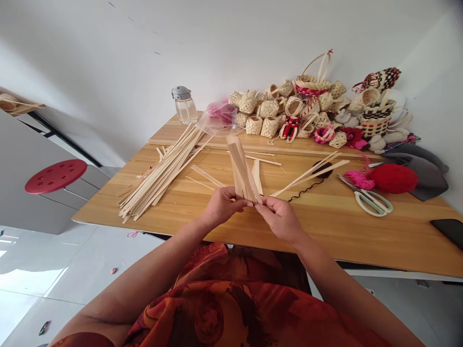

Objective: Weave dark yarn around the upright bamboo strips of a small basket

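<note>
My left hand (221,206) and my right hand (279,218) meet over the near edge of the wooden table (325,226). Both pinch the lower end of a small bundle of pale flat strips (242,168), which stands up and leans away from me. A big loose heap of the same strips (162,173) lies on the table to the left. A few single strips (311,172) lie fanned out to the right of my hands.
Many small woven baskets (289,115) are piled at the table's back edge. A plastic bottle (184,103), scissors (369,197), a red yarn ball (393,178), pink thread (360,180) and a dark phone (450,230) also lie there. A red stool (56,176) stands left.
</note>
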Action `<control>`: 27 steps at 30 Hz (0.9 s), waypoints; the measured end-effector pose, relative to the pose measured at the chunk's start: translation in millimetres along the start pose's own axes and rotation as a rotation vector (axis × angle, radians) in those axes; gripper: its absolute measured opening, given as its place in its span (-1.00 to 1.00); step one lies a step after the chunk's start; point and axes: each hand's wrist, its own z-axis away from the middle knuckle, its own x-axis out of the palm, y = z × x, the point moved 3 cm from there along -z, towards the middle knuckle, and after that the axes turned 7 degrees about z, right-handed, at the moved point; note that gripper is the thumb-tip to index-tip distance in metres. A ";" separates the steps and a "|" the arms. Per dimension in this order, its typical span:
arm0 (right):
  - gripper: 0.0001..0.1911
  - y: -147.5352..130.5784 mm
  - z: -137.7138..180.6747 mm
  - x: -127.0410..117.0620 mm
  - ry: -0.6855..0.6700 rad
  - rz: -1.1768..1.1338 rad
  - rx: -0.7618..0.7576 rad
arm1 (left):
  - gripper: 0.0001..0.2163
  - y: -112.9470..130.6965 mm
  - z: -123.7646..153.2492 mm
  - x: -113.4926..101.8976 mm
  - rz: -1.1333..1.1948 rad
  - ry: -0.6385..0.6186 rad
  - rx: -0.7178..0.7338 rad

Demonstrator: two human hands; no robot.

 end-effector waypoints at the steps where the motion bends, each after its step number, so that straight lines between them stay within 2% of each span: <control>1: -0.69 -1.8 1.0 -1.7 0.030 0.037 -0.006 | -0.76 -2.3 -1.3 0.1 -0.010 0.023 -0.007; 5: -0.74 -5.8 5.0 -8.9 0.125 0.199 -0.084 | -0.83 -4.7 -4.7 -3.9 -0.051 0.035 -0.010; 16: -0.78 12.0 1.3 -3.2 0.006 0.103 -0.130 | -0.85 -8.8 -4.0 -17.1 -0.148 0.015 -0.019; 23: -0.67 -8.8 4.8 -11.0 0.186 0.189 -0.358 | -0.79 2.5 -10.1 -31.1 -0.010 0.079 0.032; 27: -0.78 -7.2 4.6 -15.8 0.232 0.190 -0.339 | -0.68 6.3 -10.3 -44.4 0.107 0.157 0.059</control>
